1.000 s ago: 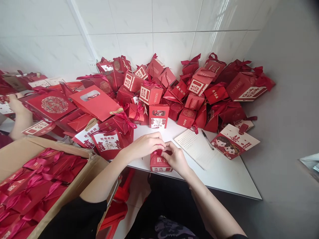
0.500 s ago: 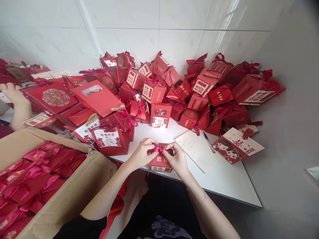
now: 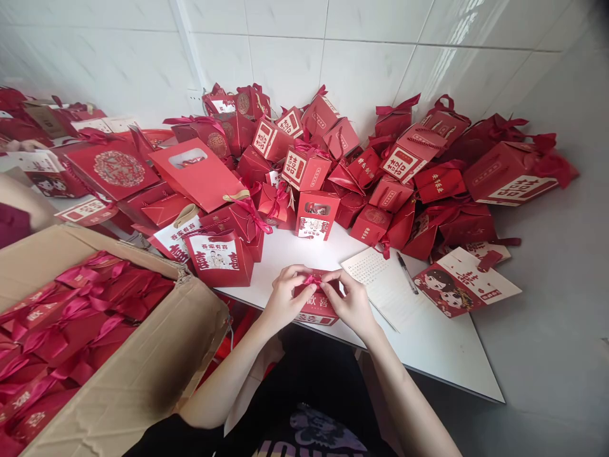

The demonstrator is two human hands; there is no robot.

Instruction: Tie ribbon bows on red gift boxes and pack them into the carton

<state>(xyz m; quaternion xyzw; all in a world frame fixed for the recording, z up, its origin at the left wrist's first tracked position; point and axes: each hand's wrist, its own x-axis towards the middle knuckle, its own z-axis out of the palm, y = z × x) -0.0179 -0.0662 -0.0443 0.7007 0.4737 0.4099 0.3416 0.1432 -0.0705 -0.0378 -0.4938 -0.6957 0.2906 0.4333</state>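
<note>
A small red gift box [image 3: 318,310] with white lettering stands at the near edge of the white table [image 3: 442,343]. On its top is a pink-red ribbon [image 3: 312,280] tied in a bow or knot. My left hand [image 3: 288,296] pinches the ribbon from the left, thumb against fingers. From the right, my right hand [image 3: 351,298] pinches its other side. Both hands partly cover the box, and the fingertips hide some of the ribbon.
Red gift boxes [image 3: 304,168] are heaped along the tiled wall. At left a cardboard carton [image 3: 190,336] holds several ribboned boxes. A written notebook [image 3: 375,279], pen [image 3: 407,274] and illustrated card [image 3: 469,282] lie right. Another person's arm [image 3: 23,200] shows at far left.
The view has shifted, so the table's contents sit slightly differently. Both hands remain at the ribbon, fingers closer together. The other person's arm at left has moved nearer the carton.
</note>
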